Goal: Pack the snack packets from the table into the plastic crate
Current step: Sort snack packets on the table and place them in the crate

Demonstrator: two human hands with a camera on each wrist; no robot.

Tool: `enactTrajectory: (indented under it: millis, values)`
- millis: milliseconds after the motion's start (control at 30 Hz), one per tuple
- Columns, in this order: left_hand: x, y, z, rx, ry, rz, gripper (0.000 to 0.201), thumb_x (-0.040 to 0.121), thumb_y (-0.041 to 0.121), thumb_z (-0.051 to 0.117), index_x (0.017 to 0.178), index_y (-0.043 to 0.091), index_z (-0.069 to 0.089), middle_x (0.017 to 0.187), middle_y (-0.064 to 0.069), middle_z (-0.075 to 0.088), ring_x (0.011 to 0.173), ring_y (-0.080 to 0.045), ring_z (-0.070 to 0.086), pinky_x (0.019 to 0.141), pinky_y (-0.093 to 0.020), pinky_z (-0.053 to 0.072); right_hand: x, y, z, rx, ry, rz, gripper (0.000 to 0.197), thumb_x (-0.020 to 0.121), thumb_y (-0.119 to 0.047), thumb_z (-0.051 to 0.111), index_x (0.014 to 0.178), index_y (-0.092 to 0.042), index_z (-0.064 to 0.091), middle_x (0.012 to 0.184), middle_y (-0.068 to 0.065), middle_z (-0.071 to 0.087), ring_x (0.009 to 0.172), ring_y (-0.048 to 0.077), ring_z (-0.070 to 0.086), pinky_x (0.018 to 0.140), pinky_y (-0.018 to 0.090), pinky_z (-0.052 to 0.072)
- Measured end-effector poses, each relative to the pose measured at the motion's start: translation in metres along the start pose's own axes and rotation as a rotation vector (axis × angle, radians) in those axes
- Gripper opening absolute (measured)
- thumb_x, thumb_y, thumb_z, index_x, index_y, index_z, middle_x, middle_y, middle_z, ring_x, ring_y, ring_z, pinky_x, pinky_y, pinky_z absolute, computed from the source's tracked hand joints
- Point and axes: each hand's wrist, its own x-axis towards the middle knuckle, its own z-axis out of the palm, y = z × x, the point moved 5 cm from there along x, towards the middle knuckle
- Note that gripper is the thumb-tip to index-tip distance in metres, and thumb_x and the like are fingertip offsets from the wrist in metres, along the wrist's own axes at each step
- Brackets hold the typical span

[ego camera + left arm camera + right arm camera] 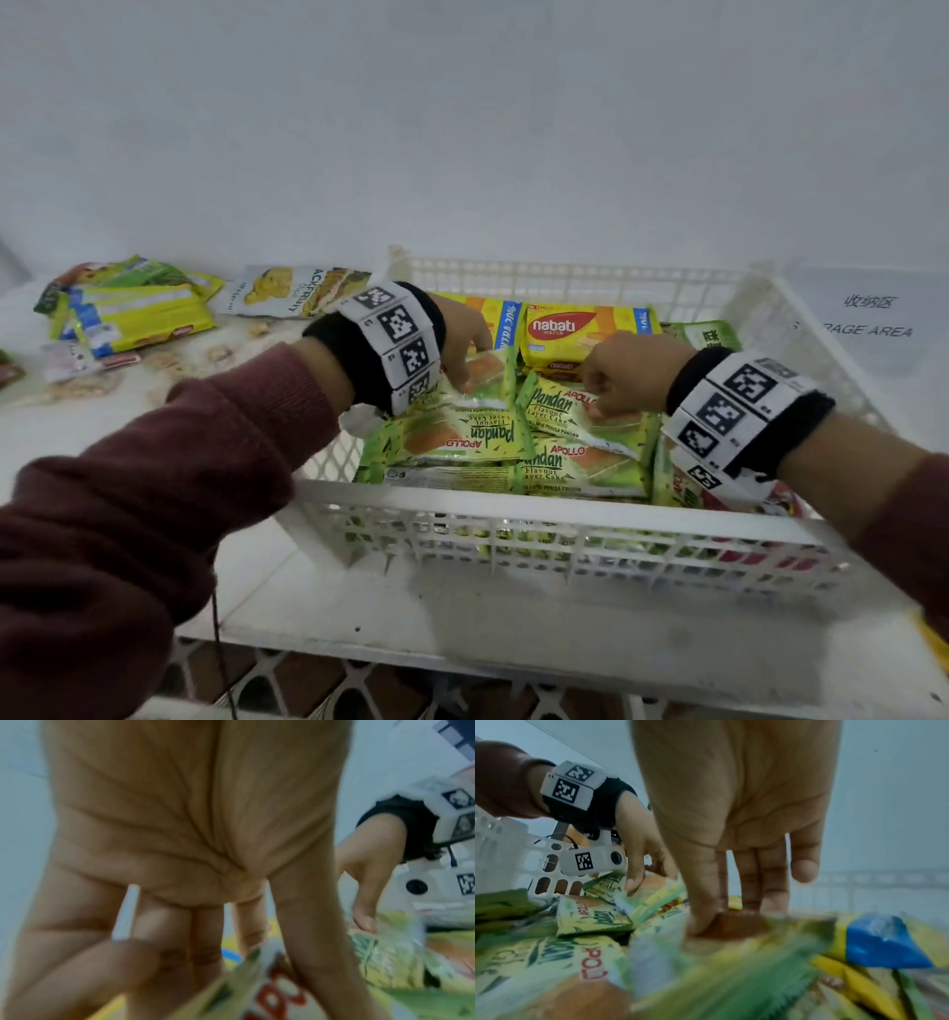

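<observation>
Left hand (464,334) reaches into the crate (539,506), fingers pointing down and pinching the top edge of a green pandan cake packet (480,377) that stands tilted against the others; in the left wrist view the thumb and fingers (318,933) close on either side of the packet's sealed edge. Right hand (624,375) is also inside the crate, fingers curled, pinching a second pandan cake packet (575,419) near its upper corner; in the right wrist view the thumb (703,902) presses against the wrapper from one side and the other fingers from behind.

More green pandan cake packets (462,442) lie flat and overlapping in the near half of the crate. Behind them, against the far wall, stand yellow wafer packs (580,334). A red-and-white wrapper (770,501) shows at the near right corner, partly hidden by the right wrist band (739,416).

The white crate sits on a white table (359,606). On the table to the left, well apart from the crate, lie a pile of yellow-green packets (133,308) and a jackfruit chip bag (292,298). A paper sign (873,318) lies to the right of the crate.
</observation>
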Motion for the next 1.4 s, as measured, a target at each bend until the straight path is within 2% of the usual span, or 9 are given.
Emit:
enactTrajectory:
  millis: [67, 200, 367, 500, 633, 833, 1000, 1200, 1400]
  values:
    - [0.007, 0.004, 0.009, 0.072, -0.052, -0.02, 0.028, 0.086, 0.025, 0.064, 0.111, 0.015, 0.055, 0.092, -0.004, 0.052, 0.08, -0.018, 0.048, 0.06, -0.013, 0.039, 0.001, -0.002, -0.002, -0.012, 0.043, -0.003, 0.013, 0.087, -0.031, 0.059, 0.091, -0.019, 0.057, 0.087, -0.002, 0.053, 0.083, 0.019, 0.05, 0.061, 0.022, 0.034]
    - [0.016, 0.006, 0.014, 0.187, 0.0, -0.062, 0.047, 0.084, 0.025, 0.067, 0.123, 0.002, 0.054, 0.12, -0.01, 0.058, 0.107, -0.026, 0.056, 0.087, -0.029, 0.044, 0.003, -0.002, -0.006, -0.031, 0.161, 0.026, 0.024, 0.091, -0.029, 0.055, 0.112, -0.018, 0.058, 0.113, 0.003, 0.06, 0.102, 0.023, 0.058, 0.076, 0.03, 0.043]
    - [0.013, 0.007, 0.009, 0.204, 0.143, -0.068, 0.035, 0.084, 0.016, 0.067, 0.115, 0.004, 0.055, 0.114, -0.01, 0.061, 0.101, -0.026, 0.06, 0.072, -0.028, 0.043, -0.002, 0.001, -0.011, 0.086, 0.205, 0.022, 0.035, 0.088, -0.025, 0.06, 0.122, -0.021, 0.054, 0.122, 0.002, 0.055, 0.113, 0.022, 0.053, 0.084, 0.031, 0.043]
    - [0.007, 0.008, 0.013, 0.152, 0.125, -0.028, 0.037, 0.08, 0.018, 0.071, 0.112, 0.003, 0.06, 0.113, -0.011, 0.062, 0.105, -0.025, 0.058, 0.081, -0.03, 0.046, -0.004, -0.013, -0.004, 0.154, 0.121, -0.15, 0.038, 0.084, -0.017, 0.064, 0.121, -0.023, 0.057, 0.091, -0.007, 0.052, 0.091, 0.016, 0.048, 0.067, 0.024, 0.037]
    - [0.008, 0.01, 0.028, 0.162, 0.013, -0.015, 0.045, 0.083, 0.017, 0.067, 0.124, 0.005, 0.051, 0.124, -0.009, 0.056, 0.112, -0.024, 0.052, 0.09, -0.028, 0.042, 0.002, -0.017, 0.003, 0.133, 0.054, -0.166, 0.036, 0.084, -0.013, 0.063, 0.119, -0.02, 0.055, 0.089, -0.004, 0.044, 0.088, 0.017, 0.046, 0.068, 0.023, 0.033]
    - [0.007, 0.008, 0.03, 0.106, 0.065, -0.016, 0.033, 0.09, 0.021, 0.057, 0.118, 0.004, 0.059, 0.102, -0.009, 0.058, 0.094, -0.022, 0.054, 0.07, -0.023, 0.041, -0.006, 0.004, -0.019, 0.355, 0.028, -0.175, 0.024, 0.078, -0.001, 0.065, 0.099, -0.012, 0.068, 0.072, -0.002, 0.056, 0.056, -0.001, 0.049, 0.059, 0.014, 0.039]
    - [0.002, 0.006, 0.042, 0.058, -0.043, 0.002, 0.048, 0.082, 0.032, 0.067, 0.123, 0.01, 0.053, 0.121, -0.007, 0.056, 0.1, -0.02, 0.05, 0.078, -0.025, 0.035, -0.025, 0.018, -0.014, 0.171, -0.388, -0.138, 0.031, 0.072, -0.003, 0.073, 0.099, -0.016, 0.067, 0.049, -0.01, 0.053, 0.036, -0.005, 0.045, 0.041, 0.008, 0.033]
    - [0.003, 0.005, 0.046, 0.017, -0.044, 0.009, 0.054, 0.079, 0.027, 0.072, 0.124, 0.012, 0.047, 0.119, -0.006, 0.055, 0.096, -0.018, 0.047, 0.074, -0.024, 0.033, -0.032, 0.011, 0.014, 0.0, -0.437, -0.131, 0.039, 0.074, -0.002, 0.071, 0.111, -0.011, 0.063, 0.066, -0.016, 0.04, 0.056, -0.003, 0.037, 0.048, 0.012, 0.032]
    - [0.004, 0.0, 0.053, -0.055, -0.066, -0.019, 0.06, 0.071, 0.026, 0.078, 0.121, 0.019, 0.046, 0.116, -0.007, 0.058, 0.104, -0.025, 0.056, 0.088, -0.035, 0.048, -0.032, 0.013, 0.011, -0.118, -0.353, -0.153, 0.017, 0.074, -0.021, 0.075, 0.09, -0.017, 0.07, 0.066, -0.011, 0.048, 0.062, 0.005, 0.044, 0.055, 0.019, 0.036]
